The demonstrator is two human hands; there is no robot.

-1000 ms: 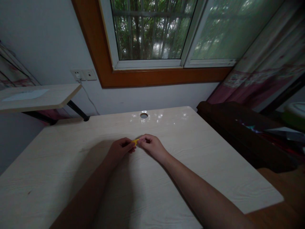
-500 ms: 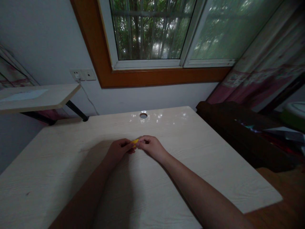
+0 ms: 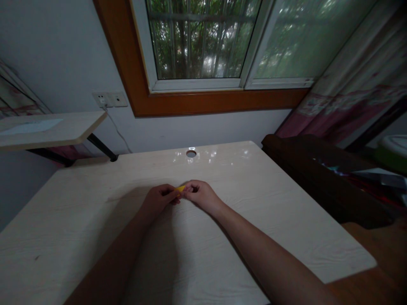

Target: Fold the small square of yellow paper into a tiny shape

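Note:
A small yellow piece (image 3: 181,188), too small to name, shows between my two hands near the middle of the pale wooden table (image 3: 95,237). My left hand (image 3: 159,199) rests on the table with fingers curled, pinching the piece's left end. My right hand (image 3: 201,195) is closed too, its fingertips pinching the right end. Most of the yellow piece is hidden by my fingers.
A round cable hole (image 3: 191,153) sits near the table's far edge, under a window. A second small tabletop (image 3: 47,129) stands at the left by a wall socket (image 3: 110,100). Dark furniture (image 3: 321,178) with clutter borders the table's right side.
Both hands stay together on the yellow piece; only small finger shifts show, and the view has moved slightly.

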